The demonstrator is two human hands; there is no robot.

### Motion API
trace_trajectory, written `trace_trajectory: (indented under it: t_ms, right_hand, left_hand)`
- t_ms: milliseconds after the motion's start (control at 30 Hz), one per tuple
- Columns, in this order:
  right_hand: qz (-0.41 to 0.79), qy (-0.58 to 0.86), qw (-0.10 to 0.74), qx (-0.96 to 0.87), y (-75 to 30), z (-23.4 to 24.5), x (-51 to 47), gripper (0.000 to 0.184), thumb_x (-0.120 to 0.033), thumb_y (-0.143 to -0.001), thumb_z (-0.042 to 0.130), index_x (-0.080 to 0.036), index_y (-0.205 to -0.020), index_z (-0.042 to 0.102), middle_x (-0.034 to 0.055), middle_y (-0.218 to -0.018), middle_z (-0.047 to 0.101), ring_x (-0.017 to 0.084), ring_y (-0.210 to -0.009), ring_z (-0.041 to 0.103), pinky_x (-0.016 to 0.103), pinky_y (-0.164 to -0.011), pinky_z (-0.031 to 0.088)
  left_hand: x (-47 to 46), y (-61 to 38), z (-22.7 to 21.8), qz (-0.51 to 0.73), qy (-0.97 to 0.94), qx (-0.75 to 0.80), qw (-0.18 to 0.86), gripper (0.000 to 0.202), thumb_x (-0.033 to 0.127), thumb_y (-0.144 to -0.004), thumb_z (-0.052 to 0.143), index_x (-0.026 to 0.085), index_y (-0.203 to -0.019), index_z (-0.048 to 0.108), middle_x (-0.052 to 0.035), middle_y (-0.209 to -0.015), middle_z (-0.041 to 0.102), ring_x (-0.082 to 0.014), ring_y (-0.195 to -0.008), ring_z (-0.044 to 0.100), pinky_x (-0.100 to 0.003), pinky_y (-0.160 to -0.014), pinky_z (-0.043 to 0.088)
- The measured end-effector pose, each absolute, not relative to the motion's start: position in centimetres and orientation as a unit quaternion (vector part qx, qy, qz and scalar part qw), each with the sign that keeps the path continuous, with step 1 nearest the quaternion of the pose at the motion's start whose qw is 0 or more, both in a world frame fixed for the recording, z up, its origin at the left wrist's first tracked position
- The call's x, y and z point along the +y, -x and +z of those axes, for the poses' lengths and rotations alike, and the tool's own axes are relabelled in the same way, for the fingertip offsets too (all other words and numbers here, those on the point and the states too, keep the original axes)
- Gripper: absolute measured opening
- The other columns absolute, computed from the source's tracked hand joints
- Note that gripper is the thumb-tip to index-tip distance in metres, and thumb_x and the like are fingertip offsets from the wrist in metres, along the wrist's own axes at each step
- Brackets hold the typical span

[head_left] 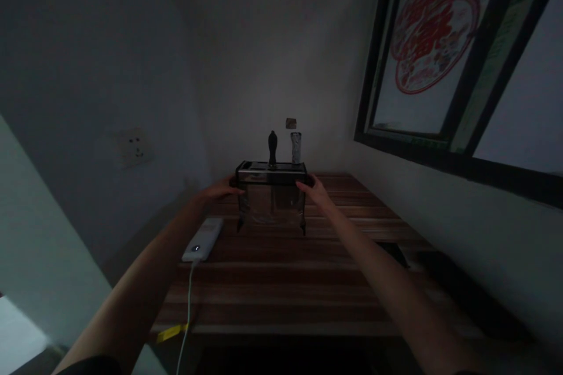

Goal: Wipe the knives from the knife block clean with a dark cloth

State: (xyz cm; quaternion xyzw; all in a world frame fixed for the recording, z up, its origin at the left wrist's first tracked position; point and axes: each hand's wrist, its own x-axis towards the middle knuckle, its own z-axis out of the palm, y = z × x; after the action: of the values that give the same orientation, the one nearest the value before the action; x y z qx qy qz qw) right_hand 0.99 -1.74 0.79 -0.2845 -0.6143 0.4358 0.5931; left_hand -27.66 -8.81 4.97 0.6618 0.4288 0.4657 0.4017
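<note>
On the left of the striped tabletop (264, 284), a white corded device (204, 239) was laid. Over the tabletop's far part, a clear, dark-rimmed box (259, 203) was gripped at both ends, the left hand (221, 188) half-curled round one, the right hand (316, 190) round the other likewise. Its long axis was set crosswise, broad side toward the tabletop's near edge; whether it was lifted could not be told. Above the tabletop's right, a dark-framed panel (404, 111) was mounted.

This is looking like a dim room corner, home or shop unclear: a wall socket (137, 147) is sitting beyond the desk (272, 287) at left, red-decorated panes (422, 64) at right.
</note>
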Motion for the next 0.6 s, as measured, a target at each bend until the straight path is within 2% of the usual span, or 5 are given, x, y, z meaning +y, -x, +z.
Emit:
trace_trajectory:
  t_ms: [367, 600]
  right_hand:
    - [0.449, 0.27, 0.561, -0.641, 1.9, -0.7, -0.9, 0.05, -0.033, -0.05, 0.072, -0.022, -0.095, 0.052, 0.0011, -0.095, 0.062, 0.015, -0.09, 0.057, 0.036, -0.089, 0.041]
    - [0.448, 0.272, 0.555, -0.646, 3.2, -1.4, -0.3, 0.057, -0.033, -0.049, 0.073, -0.015, -0.099, 0.052, 0.0082, -0.1, 0.062, 0.016, -0.091, 0.058, 0.034, -0.086, 0.042]
  left_hand:
    - [-8.8, 30.7, 1.6, 0.481, -0.632, 0.441, 0.418, 0.057, 0.022, -0.049, 0.073, 0.019, -0.103, 0.056, -0.0078, -0.105, 0.062, -0.0257, -0.101, 0.055, -0.043, -0.092, 0.039]
    - [-8.7, 32.4, 0.8, 0.484, -0.632, 0.44, 0.415, 0.061, 0.022, -0.052, 0.074, 0.016, -0.109, 0.054, -0.0093, -0.113, 0.057, -0.0281, -0.115, 0.043, -0.043, -0.099, 0.031]
